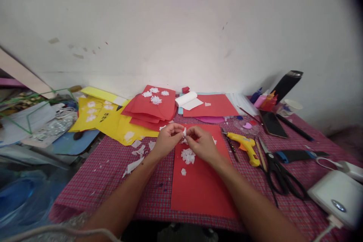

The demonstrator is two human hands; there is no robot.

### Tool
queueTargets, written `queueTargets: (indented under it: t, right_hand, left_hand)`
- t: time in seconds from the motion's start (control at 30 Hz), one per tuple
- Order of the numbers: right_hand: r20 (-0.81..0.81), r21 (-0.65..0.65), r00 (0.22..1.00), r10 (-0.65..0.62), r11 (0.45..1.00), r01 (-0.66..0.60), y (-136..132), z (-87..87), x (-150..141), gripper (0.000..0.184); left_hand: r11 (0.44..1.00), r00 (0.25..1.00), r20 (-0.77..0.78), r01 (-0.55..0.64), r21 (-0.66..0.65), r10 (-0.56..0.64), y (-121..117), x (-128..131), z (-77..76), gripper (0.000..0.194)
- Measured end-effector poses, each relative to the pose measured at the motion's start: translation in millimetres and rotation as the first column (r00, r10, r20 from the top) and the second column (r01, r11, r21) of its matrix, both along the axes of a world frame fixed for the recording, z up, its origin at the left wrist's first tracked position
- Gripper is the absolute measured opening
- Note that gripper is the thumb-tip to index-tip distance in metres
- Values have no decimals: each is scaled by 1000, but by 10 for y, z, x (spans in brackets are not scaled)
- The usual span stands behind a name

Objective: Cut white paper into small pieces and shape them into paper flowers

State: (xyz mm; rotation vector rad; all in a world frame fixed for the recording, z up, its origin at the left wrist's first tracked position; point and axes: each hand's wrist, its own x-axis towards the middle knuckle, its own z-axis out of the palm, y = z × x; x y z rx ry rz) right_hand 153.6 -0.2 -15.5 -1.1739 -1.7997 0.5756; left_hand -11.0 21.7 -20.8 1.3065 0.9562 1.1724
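Observation:
My left hand (170, 138) and my right hand (202, 143) meet over a red sheet of paper (198, 193). Both are closed, fingertips pinching a small twisted piece of white paper (185, 132) between them. Just below the fingers, a white paper flower (188, 156) lies on the sheet, and a smaller white paper scrap (183, 172) sits nearer the front. Part of another white piece shows under the fingertips, mostly hidden. Torn white paper (135, 165) is scattered on the cloth left of the sheet.
A yellow glue gun (246, 146), black scissors (279, 172) and a blue-handled cutter (296, 155) lie to the right, near a white power adapter (336, 193). Behind are red sheets with white flowers (155, 100), a white paper roll (187, 99) and a black flask (287, 85). Yellow paper (113, 123) lies left.

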Motion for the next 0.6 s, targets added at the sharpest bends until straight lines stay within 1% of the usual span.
queueTargets:
  t: [0.17, 0.33, 0.4, 0.47, 0.6]
  right_hand:
    - [8, -2, 1000, 5, 1000, -5, 4, -5, 6, 6]
    - [-24, -16, 1000, -3, 1000, 3, 18, -24, 1, 10]
    - [-77, -52, 997, -12, 999, 8, 29, -23, 1, 12]
    - [-162, -123, 987, -16, 992, -4, 42, -10, 3, 15]
    - [-380, -288, 924, -41, 955, -76, 74, 34, 19, 17]
  left_hand:
    - [1000, 1000, -22, 14, 3, -14, -9, 2, -3, 24]
    - [1000, 1000, -13, 15, -1, -15, -22, 10, 25, 23]
    - [1000, 1000, -9, 4, -1, -4, -23, 10, 31, 22]
    - [1000, 1000, 5, -13, -1, 13, -19, 7, 32, 21]
    - [999, 998, 25, -52, 10, 52, -8, -4, 38, 20]
